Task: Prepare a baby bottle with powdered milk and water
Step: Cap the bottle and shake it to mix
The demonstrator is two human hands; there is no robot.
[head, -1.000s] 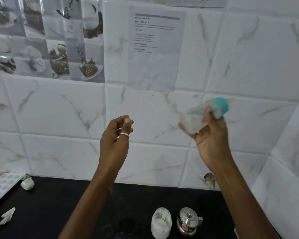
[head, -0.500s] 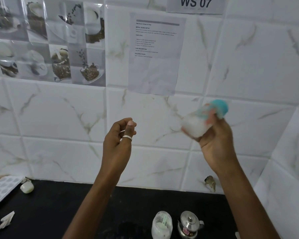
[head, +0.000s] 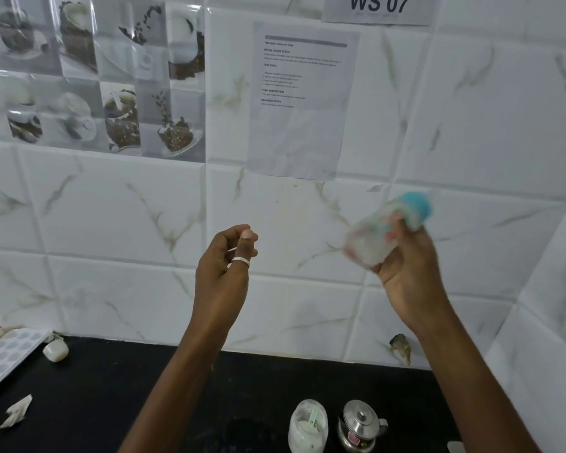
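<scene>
Above the counter: baby bottle (head: pixel 378 235) is up at the wall tiles in my right hand (head: pixel 409 279), tilted, teal cap (head: pixel 417 204) pointing up-right.
Right hand: fingers wrapped round the bottle body, base sitting toward the palm.
Left hand (head: pixel 223 269): raised beside it but well apart, fingers curled in with the thumb tip against them, nothing in the pinch that I can see; ring (head: pixel 241 261) on the thumb.
Change: bottle smears more than half a second ago while staying in roughly the same spot; left hand has barely shifted; my head has tipped up, so the WS 07 sign (head: pixel 378 4) now shows in full.
Meaning: I judge this is the shake-to-mix step, cap on, powder and water already in. Contents too blurred to confirm.
Counter (head: pixel 111 403): black; powder jar (head: pixel 307 426) with a scoop inside, steel kettle (head: pixel 360 426) just beside it, both directly below the bottle.
Counter left: dimpled white tray (head: pixel 4 358), crumpled paper scrap (head: pixel 15 411).
Wall: white marble-look tile, taped instruction sheet (head: pixel 303 99), coffee-photo panel (head: pixel 92 73), one chipped spot (head: pixel 401 348) near the counter edge.
</scene>
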